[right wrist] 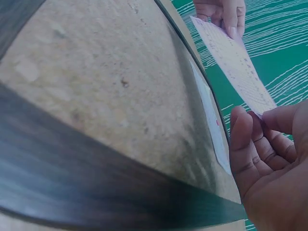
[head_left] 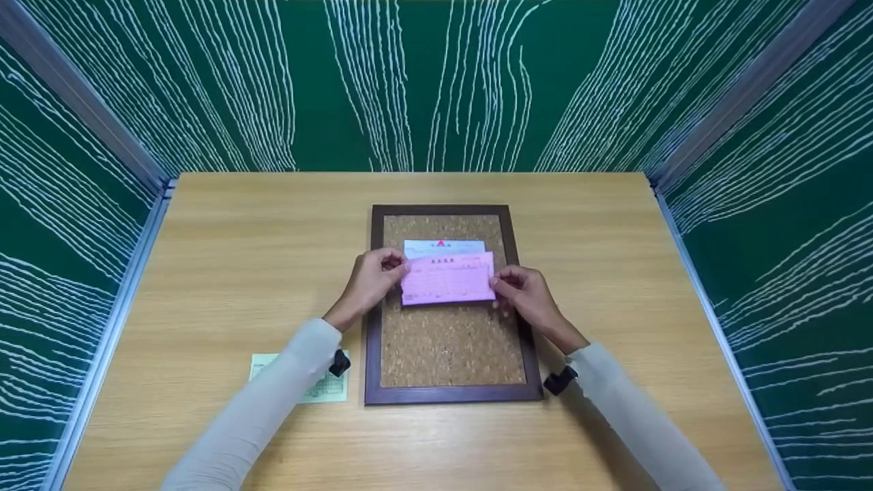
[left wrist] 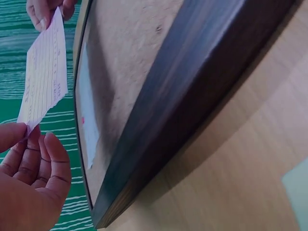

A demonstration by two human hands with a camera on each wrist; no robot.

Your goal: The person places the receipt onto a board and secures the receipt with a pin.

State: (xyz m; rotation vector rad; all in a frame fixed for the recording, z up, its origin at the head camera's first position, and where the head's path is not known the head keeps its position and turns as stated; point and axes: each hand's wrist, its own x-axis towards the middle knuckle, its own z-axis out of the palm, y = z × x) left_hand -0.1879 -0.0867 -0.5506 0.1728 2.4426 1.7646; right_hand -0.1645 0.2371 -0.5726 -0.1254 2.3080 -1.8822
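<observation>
Held above a framed cork board (head_left: 450, 354) is a pink printed paper slip (head_left: 448, 279). My left hand (head_left: 370, 283) pinches its left edge between thumb and fingers. At the opposite edge, my right hand (head_left: 528, 294) pinches it too. In both wrist views the pink slip (left wrist: 45, 72) hangs in the air, apart from the cork. A light blue slip (head_left: 443, 247) lies on the upper part of the board, with a red mark, perhaps a pin (head_left: 440, 243), at its top edge. The pink slip hides the blue slip's lower part in the head view.
A pale green printed slip (head_left: 327, 387) lies on the wooden table (head_left: 225, 273) left of the board, partly under my left forearm. The board's dark raised frame (head_left: 453, 394) surrounds the cork. Green walls with white wavy lines (head_left: 470, 82) enclose the table at the back and sides.
</observation>
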